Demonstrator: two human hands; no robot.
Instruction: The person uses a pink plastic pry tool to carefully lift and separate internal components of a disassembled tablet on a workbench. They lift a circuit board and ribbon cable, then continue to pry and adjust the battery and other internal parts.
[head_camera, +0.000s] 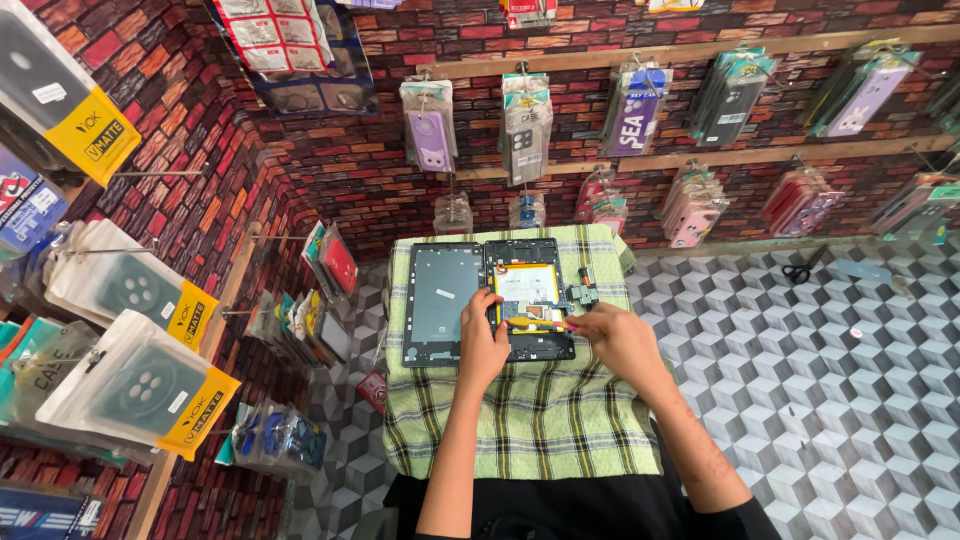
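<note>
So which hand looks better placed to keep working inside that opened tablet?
Probably the right hand: it holds a thin yellow-handled tool whose tip lies over the opened tablet body. The left hand rests at the tablet's edge, beside the detached back panel, steadying it.

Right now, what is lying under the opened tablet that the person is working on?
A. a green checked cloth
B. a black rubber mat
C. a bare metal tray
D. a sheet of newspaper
A: the opened tablet and its removed back panel lie on a green checked cloth, with the left hand and right hand on the tablet.
</note>
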